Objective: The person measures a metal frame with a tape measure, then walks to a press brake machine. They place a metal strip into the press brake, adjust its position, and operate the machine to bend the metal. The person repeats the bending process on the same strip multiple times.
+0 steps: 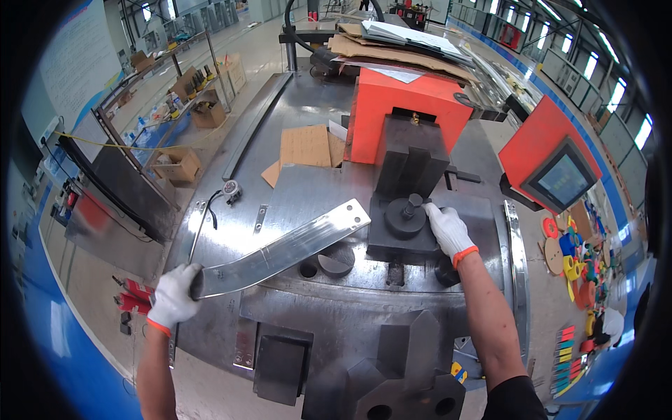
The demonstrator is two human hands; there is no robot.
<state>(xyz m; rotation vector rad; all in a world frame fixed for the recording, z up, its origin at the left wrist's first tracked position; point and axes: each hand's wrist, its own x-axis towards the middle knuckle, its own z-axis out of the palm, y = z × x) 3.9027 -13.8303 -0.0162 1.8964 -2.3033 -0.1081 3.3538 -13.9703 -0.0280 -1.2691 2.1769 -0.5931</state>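
My left hand (174,294), in a white glove with an orange cuff, grips the near end of a long flat metal strip (294,245). The strip lies slanted across the steel machine table (280,315), its far end close to a dark round die (406,213) on a black block. My right hand (448,229), gloved the same way, rests on the right side of that round die, fingers curled against it. Behind the die rises a black clamp block inside an orange housing (402,105).
An orange control box with a screen (560,178) stands at the right. Cardboard pieces (304,147) lie on the table behind the strip. Black tooling blocks (392,371) sit at the near edge. Shelves with boxes (178,164) line the left; coloured discs and tags (577,269) lie at the right.
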